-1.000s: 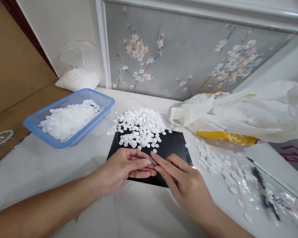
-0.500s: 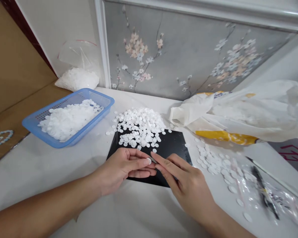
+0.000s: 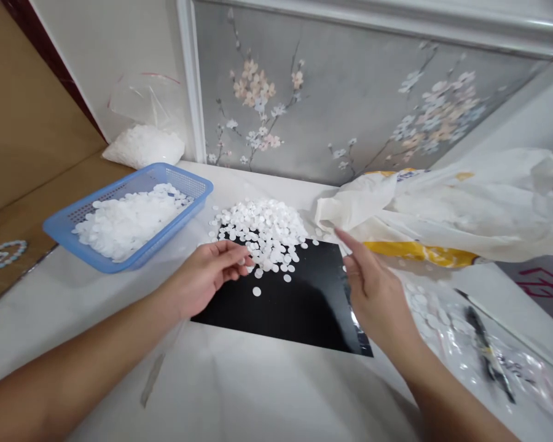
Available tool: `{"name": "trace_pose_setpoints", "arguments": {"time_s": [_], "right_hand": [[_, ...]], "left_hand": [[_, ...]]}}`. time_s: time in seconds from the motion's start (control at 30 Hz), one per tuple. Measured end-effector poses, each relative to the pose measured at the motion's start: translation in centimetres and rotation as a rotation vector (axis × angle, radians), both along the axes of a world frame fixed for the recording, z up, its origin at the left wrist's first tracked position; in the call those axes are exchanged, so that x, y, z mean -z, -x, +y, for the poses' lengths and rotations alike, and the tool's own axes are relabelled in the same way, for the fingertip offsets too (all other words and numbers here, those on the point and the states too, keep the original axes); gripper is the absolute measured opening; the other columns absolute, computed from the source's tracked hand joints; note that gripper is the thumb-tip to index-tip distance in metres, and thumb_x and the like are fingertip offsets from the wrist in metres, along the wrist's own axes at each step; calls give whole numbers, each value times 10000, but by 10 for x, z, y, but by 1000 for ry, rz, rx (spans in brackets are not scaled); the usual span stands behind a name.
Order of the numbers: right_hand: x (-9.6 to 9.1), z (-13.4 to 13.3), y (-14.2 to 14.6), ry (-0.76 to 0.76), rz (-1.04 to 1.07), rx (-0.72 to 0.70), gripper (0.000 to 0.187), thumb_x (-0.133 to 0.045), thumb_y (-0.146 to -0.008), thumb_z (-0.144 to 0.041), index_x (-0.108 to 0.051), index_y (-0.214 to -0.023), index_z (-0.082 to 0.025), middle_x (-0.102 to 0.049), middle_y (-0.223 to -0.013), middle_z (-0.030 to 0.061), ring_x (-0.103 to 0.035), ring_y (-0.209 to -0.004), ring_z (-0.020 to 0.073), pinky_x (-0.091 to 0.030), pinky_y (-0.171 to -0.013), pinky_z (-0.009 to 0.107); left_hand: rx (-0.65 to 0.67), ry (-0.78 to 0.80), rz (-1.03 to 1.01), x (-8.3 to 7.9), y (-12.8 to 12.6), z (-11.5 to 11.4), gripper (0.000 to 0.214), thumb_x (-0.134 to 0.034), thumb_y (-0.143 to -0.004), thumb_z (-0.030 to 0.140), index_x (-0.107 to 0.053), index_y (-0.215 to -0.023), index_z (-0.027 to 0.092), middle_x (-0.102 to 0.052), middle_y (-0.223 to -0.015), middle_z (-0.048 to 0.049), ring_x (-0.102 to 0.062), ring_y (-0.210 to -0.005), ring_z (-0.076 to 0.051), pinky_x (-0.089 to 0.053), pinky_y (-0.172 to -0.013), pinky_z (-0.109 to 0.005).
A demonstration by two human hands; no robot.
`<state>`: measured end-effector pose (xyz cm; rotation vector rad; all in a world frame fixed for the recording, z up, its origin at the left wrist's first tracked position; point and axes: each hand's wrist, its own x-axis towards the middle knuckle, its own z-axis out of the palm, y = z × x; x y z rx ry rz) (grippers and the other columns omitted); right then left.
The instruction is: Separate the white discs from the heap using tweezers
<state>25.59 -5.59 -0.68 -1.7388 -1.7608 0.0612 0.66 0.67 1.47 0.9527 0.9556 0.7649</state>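
No readable text, red lettering on a sheet [image 3: 547,280] cut off, plastic bag [image 3: 461,212] print blurred

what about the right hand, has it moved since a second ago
Yes. The right hand went right, away from the left hand: from the near middle of the black sheet to its right edge.

Near half of black sheet [image 3: 295,310] is left bare. Far edge is blocked by disc pile [image 3: 265,227]. Left is closed by blue basket [image 3: 175,226], right by plastic bag [image 3: 465,209]. Front tabletop [image 3: 267,387] is unobstructed.
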Motion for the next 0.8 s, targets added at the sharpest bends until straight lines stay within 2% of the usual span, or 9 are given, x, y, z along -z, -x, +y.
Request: {"name": "trace_pose_setpoints", "arguments": {"time_s": [0.07,0.13,0.2,0.27,0.3,0.43,0.57,0.67,0.8], "right_hand": [[7,8,-11,-5,30,10,495,-333,-937,-262,-327,-1424,-173,-638,-897,83,-601,-699,195,-497,-666,354],[10,11,-12,59,85,24,463,-401,-910,-293,-413,-1345,-137,-621,-794,51,-583,-633,181,-490,-607,323],[8,9,-4,199,136,0,297,-475,-890,-367,-607,-1047,-152,-601,-666,15,-571,-576,168,-475,-545,283],[5,3,10,315,166,-101,310,-472,-902,-396,-639,-757,-180,-590,-588,4,-564,-536,153,-473,-513,260],[5,0,17,321,172,-171,330,-436,-922,-356,-650,-740,-184,-610,-611,11,-576,-543,148,-492,-527,259],[12,-19,40,201,34,-534,472,-315,-863,-53,-580,-1239,-154,-648,-1142,115,-634,-1003,196,-553,-826,328],[23,-46,52,130,-138,-662,569,-346,-857,-29,-366,-1422,-89,-430,-1424,189,-359,-1345,281,-400,-1041,505],[22,-59,55,281,-90,-946,632,-464,-880,-141,-254,-1476,-154,-365,-1471,104,-317,-1368,214,-360,-1095,388],[19,-58,57,400,-118,-606,601,-364,-885,-52,-241,-1471,-104,-226,-1517,137,-174,-1409,242,-236,-1125,511]], "left_hand": [[-57,-33,10,1,6,10,205,-665,-774,333,-582,-716,154,-627,-736,-2,-517,-619,-75,-394,-594,-203],[-52,-107,112,3,8,15,185,-618,-801,343,-562,-749,175,-563,-666,28,-483,-589,-85,-346,-544,-209],[45,-262,311,5,7,14,166,-587,-821,350,-583,-782,188,-505,-625,47,-444,-563,-92,-304,-527,-220],[196,-486,538,9,4,9,164,-578,-830,348,-627,-793,196,-474,-608,50,-415,-551,-99,-292,-543,-234],[275,-608,632,12,3,6,157,-577,-835,336,-651,-805,201,-481,-621,43,-424,-567,-107,-300,-564,-239],[522,-918,764,21,-1,1,150,-561,-859,279,-679,-924,214,-567,-792,-6,-520,-745,-158,-352,-671,-253],[569,-932,766,26,1,4,102,-570,-852,236,-653,-818,187,-562,-823,-16,-532,-768,-160,-370,-686,-251],[550,-909,721,27,2,7,85,-586,-829,203,-624,-756,181,-544,-812,-4,-524,-736,-145,-371,-673,-247],[506,-898,629,27,-1,8,89,-595,-812,204,-604,-727,180,-545,-776,5,-513,-719,-140,-370,-684,-254]]}}
